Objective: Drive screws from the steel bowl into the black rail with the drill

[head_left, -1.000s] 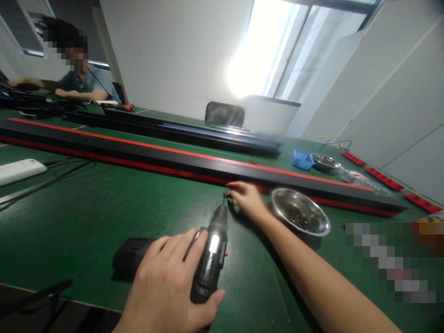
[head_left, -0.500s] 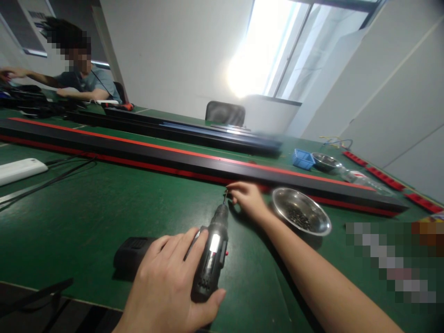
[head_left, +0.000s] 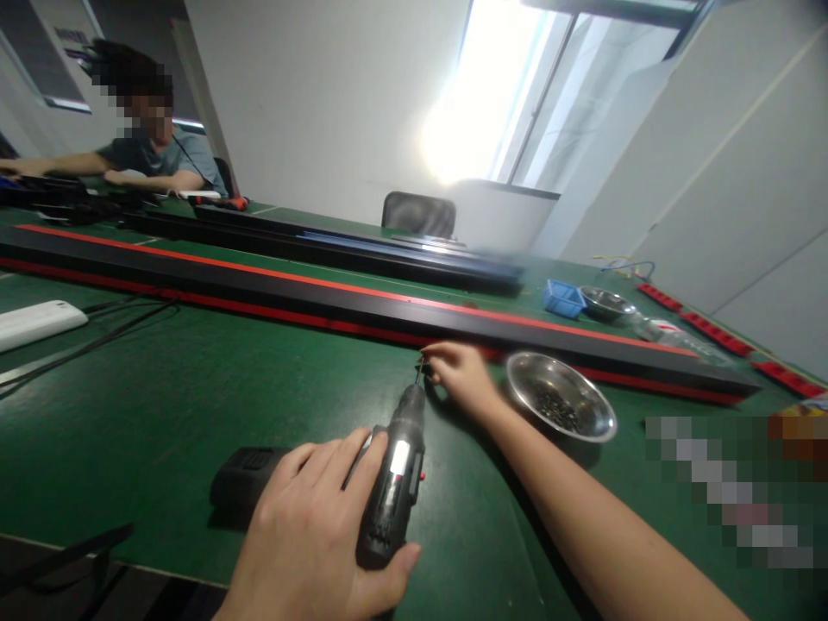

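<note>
My left hand (head_left: 323,526) is wrapped round a black power drill (head_left: 392,474), which lies on its side over the green table with its bit pointing away from me. The fingers of my right hand (head_left: 456,371) are pinched at the tip of the bit (head_left: 420,369); whatever small piece they hold there is too small to make out. Just beyond the fingertips runs a long black bar (head_left: 362,302) with red edges. Beside my right wrist sits a metal bowl (head_left: 561,397) with small dark pieces in it.
More dark bars (head_left: 362,254) lie farther back. A blue basket (head_left: 564,298) and a second metal bowl (head_left: 608,302) stand at the back right. At left are a white device (head_left: 42,323) and black cables. A person (head_left: 155,155) sits at the far left.
The seated person's outstretched arm has lowered slightly. Both my hands and the drill have hardly moved.
</note>
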{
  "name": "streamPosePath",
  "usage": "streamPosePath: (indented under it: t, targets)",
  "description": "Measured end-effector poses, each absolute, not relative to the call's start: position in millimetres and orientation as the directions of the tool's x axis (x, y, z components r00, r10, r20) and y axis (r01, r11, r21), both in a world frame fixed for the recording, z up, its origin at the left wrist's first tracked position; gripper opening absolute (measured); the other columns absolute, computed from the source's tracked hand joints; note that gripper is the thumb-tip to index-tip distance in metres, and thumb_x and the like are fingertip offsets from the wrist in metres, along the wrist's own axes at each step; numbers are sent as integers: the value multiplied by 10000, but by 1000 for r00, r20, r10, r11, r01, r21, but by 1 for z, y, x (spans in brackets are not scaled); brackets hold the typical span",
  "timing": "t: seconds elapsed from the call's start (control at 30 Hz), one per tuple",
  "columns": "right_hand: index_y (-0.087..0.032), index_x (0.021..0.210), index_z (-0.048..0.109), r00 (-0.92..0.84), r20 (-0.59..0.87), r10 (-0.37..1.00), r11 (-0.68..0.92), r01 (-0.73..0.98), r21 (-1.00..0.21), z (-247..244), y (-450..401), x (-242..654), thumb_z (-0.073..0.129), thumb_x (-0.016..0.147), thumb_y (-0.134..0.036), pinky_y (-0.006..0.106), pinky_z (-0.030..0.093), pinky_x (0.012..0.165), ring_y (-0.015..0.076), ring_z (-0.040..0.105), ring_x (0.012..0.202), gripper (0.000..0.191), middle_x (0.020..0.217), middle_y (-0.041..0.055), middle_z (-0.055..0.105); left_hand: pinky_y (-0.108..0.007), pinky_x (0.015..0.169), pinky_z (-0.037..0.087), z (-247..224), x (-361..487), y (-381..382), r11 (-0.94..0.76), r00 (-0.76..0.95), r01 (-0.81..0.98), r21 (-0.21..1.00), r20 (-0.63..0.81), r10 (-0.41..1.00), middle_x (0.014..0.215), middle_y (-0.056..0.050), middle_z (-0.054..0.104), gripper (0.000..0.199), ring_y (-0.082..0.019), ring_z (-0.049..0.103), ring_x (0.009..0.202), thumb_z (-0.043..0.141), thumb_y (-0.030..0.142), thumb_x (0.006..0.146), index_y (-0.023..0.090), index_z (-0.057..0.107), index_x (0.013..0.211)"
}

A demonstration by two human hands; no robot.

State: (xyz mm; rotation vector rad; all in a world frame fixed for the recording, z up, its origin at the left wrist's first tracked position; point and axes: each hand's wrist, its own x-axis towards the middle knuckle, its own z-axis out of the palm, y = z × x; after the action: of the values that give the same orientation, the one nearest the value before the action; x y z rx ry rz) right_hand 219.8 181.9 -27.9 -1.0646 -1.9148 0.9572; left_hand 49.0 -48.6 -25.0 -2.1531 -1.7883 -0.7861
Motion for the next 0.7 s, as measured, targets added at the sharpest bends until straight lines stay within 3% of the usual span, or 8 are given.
streamPosePath:
  t: [0.13, 0.27, 0.43, 0.57, 0.63, 0.7]
  targets:
    - [-162, 1239, 724, -373, 211, 903, 345, 342, -874, -34, 185, 219, 640, 850, -207, 259, 549, 616, 126, 667, 612, 400, 1035, 93, 785, -489, 992, 385, -24, 49, -45, -203, 91, 965, 164, 518, 851, 1324, -53, 686, 695, -306, 640, 1120, 702, 503, 724, 234, 594, 1355]
    - [-194, 1208, 748, -443, 190, 876, 367, 357, -859, -35, 188, 219, 657, 850, -209, 265, 573, 705, 137, 706, 725, 369, 1158, 84, 768, -496, 988, 382, -23, 46, -39, -225, 127, 964, 139, 504, 854, 1340, -71, 680, 686, -309, 636, 1130, 687, 486, 751, 217, 579, 1372]
    - [-184, 1219, 740, -336, 190, 922, 329, 424, -844, -29, 184, 216, 617, 872, -204, 283, 573, 728, 119, 686, 625, 368, 1167, 86, 767, -497, 1003, 378, -21, 46, -35, -215, 113, 964, 159, 485, 867, 1340, -63, 674, 670, -305, 625, 1140, 690, 484, 758, 238, 580, 1371]
    - [-197, 1022, 793, -270, 333, 903, 429, 571, -700, -7, 170, 220, 626, 872, -244, 323, 551, 829, 212, 737, 854, 229, 1032, 86, 791, -510, 998, 389, -19, 48, -29, -170, 91, 976, 139, 450, 888, 1336, -78, 670, 661, -316, 624, 1128, 683, 532, 801, 225, 580, 1378]
    - [-207, 863, 790, -275, 389, 879, 469, 644, -604, 10, 162, 230, 623, 887, -302, 324, 531, 789, 234, 729, 831, 193, 902, 85, 790, -513, 989, 397, -17, 48, -24, -162, 92, 979, 123, 443, 892, 1337, -90, 667, 657, -322, 625, 1122, 665, 555, 834, 215, 574, 1388]
    - [-212, 740, 760, -245, 405, 881, 441, 735, -515, 27, 157, 248, 604, 905, -374, 324, 501, 709, 239, 707, 734, 279, 792, 92, 770, -507, 978, 407, -16, 48, -19, -160, 95, 980, 114, 441, 893, 1332, -97, 668, 643, -322, 630, 1110, 653, 564, 855, 213, 576, 1388]
